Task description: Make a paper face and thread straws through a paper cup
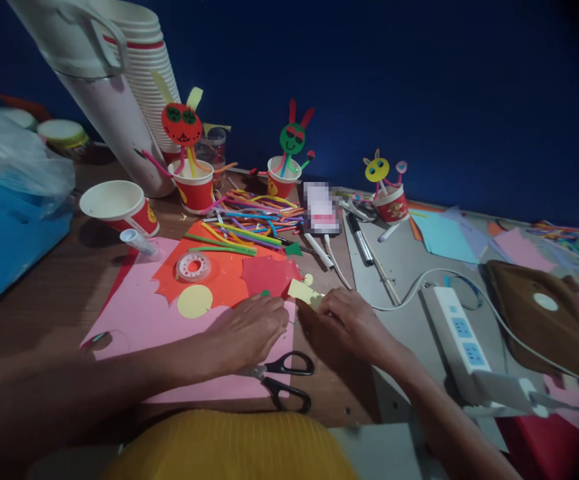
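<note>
My right hand [349, 321] is closed at the near end of a small pale yellow paper strip [304, 293], with its fingers bent down over the table. Just left of it, my left hand [257, 328] lies over the pink paper [179, 383] with its fingers curled under; whatever they pinch is hidden. Scissors [289, 383] with black handles lie below the left hand, their blades partly under it. A round yellow paper disc [195, 302] rests left of that hand on orange paper [169, 277]. A tape roll [193, 267] sits above the disc.
Behind the hands are pipe cleaners [249, 220], a phone [321, 208] and cups with a red face [182, 125], a green face [292, 139] and a yellow face [377, 170]. A paper cup [119, 207] stands left; a power strip [457, 333] and brown pouch [534, 320] lie right.
</note>
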Tool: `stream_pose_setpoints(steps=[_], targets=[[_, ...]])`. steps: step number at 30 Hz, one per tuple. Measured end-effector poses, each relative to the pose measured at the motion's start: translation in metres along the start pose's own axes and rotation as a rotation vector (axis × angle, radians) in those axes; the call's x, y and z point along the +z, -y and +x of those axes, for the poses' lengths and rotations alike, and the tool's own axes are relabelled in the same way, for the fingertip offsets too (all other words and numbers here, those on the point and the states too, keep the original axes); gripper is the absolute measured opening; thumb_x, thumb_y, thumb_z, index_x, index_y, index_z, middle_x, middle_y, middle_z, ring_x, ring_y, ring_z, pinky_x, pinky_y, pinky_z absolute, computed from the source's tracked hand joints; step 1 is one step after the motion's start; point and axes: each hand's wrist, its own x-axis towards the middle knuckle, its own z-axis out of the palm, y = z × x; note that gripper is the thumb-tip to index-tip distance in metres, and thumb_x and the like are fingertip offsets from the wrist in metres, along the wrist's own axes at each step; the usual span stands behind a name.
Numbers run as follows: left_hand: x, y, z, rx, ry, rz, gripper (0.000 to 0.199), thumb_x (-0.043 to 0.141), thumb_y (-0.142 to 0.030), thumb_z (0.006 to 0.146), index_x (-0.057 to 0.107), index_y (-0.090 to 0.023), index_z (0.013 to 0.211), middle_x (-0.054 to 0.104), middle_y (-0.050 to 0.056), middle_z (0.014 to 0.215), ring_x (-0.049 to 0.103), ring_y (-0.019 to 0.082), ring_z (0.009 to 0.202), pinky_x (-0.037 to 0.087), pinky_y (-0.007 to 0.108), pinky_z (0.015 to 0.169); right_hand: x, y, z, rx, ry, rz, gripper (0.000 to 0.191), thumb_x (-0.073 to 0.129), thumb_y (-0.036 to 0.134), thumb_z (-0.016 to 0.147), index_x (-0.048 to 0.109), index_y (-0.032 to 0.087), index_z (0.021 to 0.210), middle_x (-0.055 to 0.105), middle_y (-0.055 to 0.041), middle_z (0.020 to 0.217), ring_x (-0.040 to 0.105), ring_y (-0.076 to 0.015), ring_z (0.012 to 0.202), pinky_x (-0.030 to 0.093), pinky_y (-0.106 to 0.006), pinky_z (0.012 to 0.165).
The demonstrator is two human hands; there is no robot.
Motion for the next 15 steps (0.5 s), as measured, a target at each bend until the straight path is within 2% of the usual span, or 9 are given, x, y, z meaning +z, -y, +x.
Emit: stream_pose_setpoints(steps=[4,8,12,15], targets=[[-0.010,0.003,0.000,-0.048,-0.030,-0.035,0.020,0.038,-0.019,0.092,0.052,-0.018,0.077,0.056,0.002,0.079,0.051,0.017,0.073,0.037,0.029,0.066,0.005,0.008,0.002,-0.052,0.075,-0.082,0.014,0.054,0.024,0.089,0.063,0.020,0.080,0.062,-0.0028,0.080,0.053,-0.0177,0.082,0.031,-0.032,0.075],[-0.012,0.006,-0.001,-0.099,-0.067,-0.084,0.018,0.039,-0.020,0.091,0.050,-0.019,0.078,0.055,0.001,0.078,0.051,0.016,0.071,0.036,0.027,0.064,0.014,0.021,0.008,-0.047,0.010,-0.073,0.012,0.056,0.028,0.088,0.062,0.021,0.079,0.063,-0.0014,0.080,0.052,-0.0171,0.079,0.028,-0.033,0.076],[-0.014,0.007,-0.005,-0.141,-0.044,-0.150,0.018,0.039,-0.020,0.091,0.049,-0.019,0.075,0.054,-0.001,0.076,0.050,0.014,0.069,0.035,0.025,0.062,0.028,0.029,0.014,-0.044,0.005,-0.170,0.005,0.057,0.022,0.085,0.058,0.021,0.080,0.061,-0.0023,0.080,0.050,-0.0185,0.078,0.027,-0.034,0.075],[-0.017,0.008,-0.009,-0.179,-0.035,-0.217,0.019,0.040,-0.019,0.089,0.048,-0.019,0.072,0.053,-0.002,0.073,0.049,0.013,0.067,0.034,0.024,0.061,0.035,0.031,0.015,-0.064,0.017,-0.230,0.006,0.053,0.020,0.086,0.056,0.021,0.081,0.059,-0.0030,0.078,0.050,-0.0194,0.078,0.028,-0.036,0.077]])
